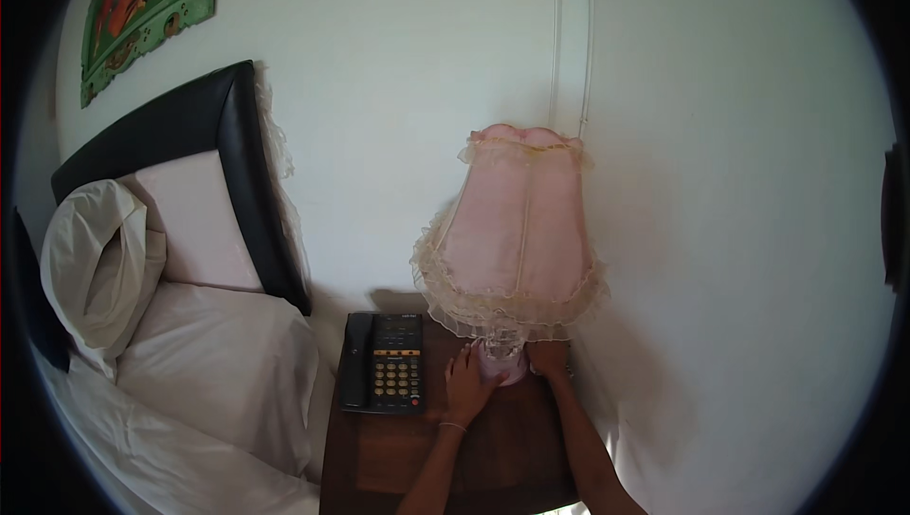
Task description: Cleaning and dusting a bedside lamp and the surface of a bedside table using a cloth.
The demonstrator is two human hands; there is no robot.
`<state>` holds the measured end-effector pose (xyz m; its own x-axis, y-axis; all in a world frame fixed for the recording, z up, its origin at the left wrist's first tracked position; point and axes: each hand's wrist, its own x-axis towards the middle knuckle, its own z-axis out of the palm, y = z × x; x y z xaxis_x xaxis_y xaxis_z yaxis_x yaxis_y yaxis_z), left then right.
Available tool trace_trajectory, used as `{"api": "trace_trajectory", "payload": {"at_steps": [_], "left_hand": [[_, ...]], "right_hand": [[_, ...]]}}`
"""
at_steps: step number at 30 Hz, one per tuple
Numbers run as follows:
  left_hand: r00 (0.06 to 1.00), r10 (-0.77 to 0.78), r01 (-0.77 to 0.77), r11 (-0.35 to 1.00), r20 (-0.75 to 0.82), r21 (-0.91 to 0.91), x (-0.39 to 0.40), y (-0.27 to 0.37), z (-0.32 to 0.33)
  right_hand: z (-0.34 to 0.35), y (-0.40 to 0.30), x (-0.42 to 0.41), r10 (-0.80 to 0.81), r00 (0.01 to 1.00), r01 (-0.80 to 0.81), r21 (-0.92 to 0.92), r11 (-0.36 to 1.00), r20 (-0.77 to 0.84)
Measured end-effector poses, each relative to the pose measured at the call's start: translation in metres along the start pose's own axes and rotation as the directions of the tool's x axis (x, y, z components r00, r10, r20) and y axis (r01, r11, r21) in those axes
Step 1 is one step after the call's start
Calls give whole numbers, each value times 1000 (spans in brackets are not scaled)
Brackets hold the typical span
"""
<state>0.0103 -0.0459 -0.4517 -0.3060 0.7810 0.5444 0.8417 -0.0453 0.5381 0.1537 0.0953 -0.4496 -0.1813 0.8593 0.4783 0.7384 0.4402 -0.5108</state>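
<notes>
A table lamp with a pink fabric shade (519, 223) and a ruffled, sheer trim stands on a dark wooden nightstand (498, 458). Below the shade show a clear, faceted stem (505, 341) and a pinkish round base (508, 371). My left hand (470, 381) rests around the left of that base, its thumb across the front and its fingers along the side. Close against the right side is my right hand (549, 358), curled and partly under the shade's ruffle. Small pale bits show by its fingers; whether it grips something is hidden.
A black corded desk telephone (384, 364) sits left of my left hand. Farther left are a bed with white pillows (213, 344) and a black-edged headboard (242, 159). The white wall (746, 230) rises close behind and to the right. A green-framed picture (153, 13) hangs above.
</notes>
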Motion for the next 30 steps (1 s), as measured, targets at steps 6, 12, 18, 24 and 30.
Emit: {"api": "trace_trajectory", "payload": {"at_steps": [6,12,18,24,30], "left_hand": [[991,36,-34,999,128,-20,11,-10,-2],[980,38,-29,998,193,-51,13,-9,-9],[999,-13,18,995,52,-95,2,-1,-7],[997,-57,61,995,46,-75,-72,27,-29],[995,-32,37,998,92,-52,-160,69,-81]], "right_hand": [[10,19,8,43,999,-43,12,999,29],[22,27,17,-53,997,51,45,998,57],[28,24,22,-108,993,107,-29,994,-37],[12,13,16,-241,960,231,-86,969,-140],[-12,-2,1,-204,978,198,-89,976,-54]]}}
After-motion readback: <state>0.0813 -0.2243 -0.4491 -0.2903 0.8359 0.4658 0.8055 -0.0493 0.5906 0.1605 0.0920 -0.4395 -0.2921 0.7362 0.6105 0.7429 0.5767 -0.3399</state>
